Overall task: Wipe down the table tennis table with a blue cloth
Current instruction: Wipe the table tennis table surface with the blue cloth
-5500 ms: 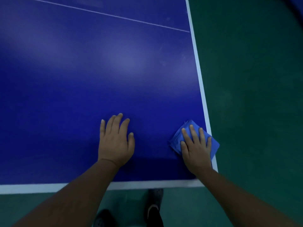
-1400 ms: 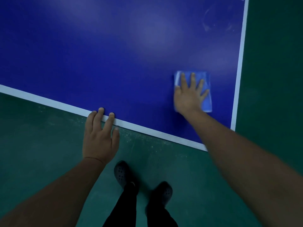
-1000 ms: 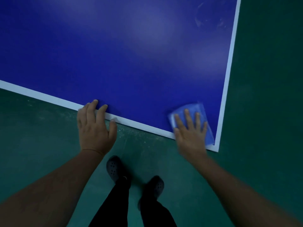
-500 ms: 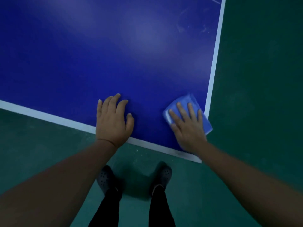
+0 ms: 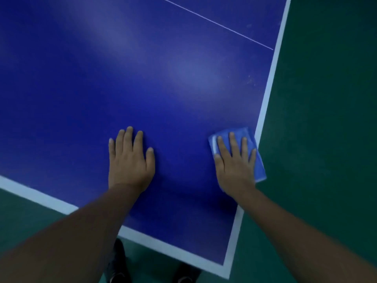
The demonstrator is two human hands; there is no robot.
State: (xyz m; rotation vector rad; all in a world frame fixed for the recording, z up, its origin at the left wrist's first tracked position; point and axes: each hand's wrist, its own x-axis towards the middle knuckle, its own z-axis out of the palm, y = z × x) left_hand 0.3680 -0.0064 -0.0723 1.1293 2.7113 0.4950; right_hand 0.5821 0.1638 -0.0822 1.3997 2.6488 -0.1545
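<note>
The dark blue table tennis table [image 5: 142,82] with white edge lines fills most of the view, its near right corner at the bottom. A folded blue cloth [image 5: 259,160] lies at the right side line and hangs slightly over the edge. My right hand [image 5: 234,162] presses flat on the cloth with straight, spread fingers. My left hand [image 5: 129,160] rests flat on the bare table surface to the left, fingers straight, holding nothing.
Green floor [image 5: 326,119] surrounds the table on the right and below. My dark shoes [image 5: 118,268] stand under the table's near edge. A thin white centre line [image 5: 214,22] crosses the far part of the table. Faint specks [image 5: 250,78] show near the right side line.
Both hands have moved farther onto the table from the near edge. My right hand has slid the cloth up along the right side line, away from the corner.
</note>
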